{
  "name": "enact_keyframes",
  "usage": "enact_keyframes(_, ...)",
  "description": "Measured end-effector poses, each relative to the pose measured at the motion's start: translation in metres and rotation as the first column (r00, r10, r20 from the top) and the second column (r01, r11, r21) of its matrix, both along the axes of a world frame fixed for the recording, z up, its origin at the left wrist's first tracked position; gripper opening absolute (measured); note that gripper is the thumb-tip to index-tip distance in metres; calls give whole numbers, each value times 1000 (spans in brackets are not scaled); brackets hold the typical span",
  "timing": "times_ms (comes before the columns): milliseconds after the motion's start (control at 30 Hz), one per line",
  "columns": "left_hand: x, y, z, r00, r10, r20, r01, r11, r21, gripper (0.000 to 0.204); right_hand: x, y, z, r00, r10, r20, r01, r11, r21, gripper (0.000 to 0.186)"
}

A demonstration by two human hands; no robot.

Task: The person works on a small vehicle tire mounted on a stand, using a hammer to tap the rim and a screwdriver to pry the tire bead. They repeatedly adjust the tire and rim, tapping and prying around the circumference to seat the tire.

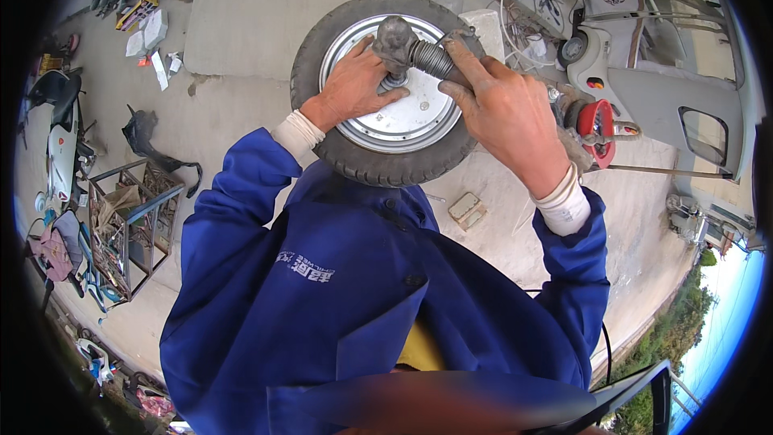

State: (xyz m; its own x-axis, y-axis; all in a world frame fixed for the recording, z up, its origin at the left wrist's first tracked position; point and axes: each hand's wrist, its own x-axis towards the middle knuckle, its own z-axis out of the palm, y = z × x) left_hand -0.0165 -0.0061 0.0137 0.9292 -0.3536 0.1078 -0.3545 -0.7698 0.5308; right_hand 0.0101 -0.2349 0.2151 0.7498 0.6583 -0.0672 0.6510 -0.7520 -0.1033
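A black tyre (346,159) on a silver rim (419,113) lies face up in front of me. A grey metal tool (395,40) with a bulky head and a ribbed cylinder is over the hub. My right hand (507,121) grips the cylinder's right end, index finger stretched along it. My left hand (352,84) lies against the wheel at the left of the tool, fingers and thumb spread either side of the hub, some fingertips partly hidden by the tool's head.
A red tray (604,125) and a light block (481,26) are right of the wheel. A vehicle (652,89) with cables nearby stands at right. A metal-frame bin (129,234), a scooter (60,137) and scattered scrap are at left. A small box (467,209) lies on the floor.
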Motion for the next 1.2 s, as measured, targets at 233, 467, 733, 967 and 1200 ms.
enact_keyframes(233, 1, 0, -4, 997, 16, 75, -14, 999, -33, 62, -2, -7, -12, 998, -49, 33, 43, 985, 166, 53)
enact_keyframes(467, 1, -1, -8, 986, 16, 163, -11, 999, -31, 62, -6, -21, -20, 996, -84, -3, 82, 966, 247, 52)
enact_keyframes(733, 1, -4, -13, 983, 14, 183, -4, 998, -55, 63, -38, -59, -42, 941, -319, -108, 336, 911, 238, 54)
enact_keyframes(967, 4, -3, -11, 984, 15, 177, -4, 998, -62, 66, -53, -70, -68, 938, -332, -104, 348, 900, 264, 55)
enact_keyframes(1200, 4, -4, -13, 983, 9, 186, 0, 999, -51, 66, -68, -78, -89, 957, -289, -3, 286, 945, 155, 57)
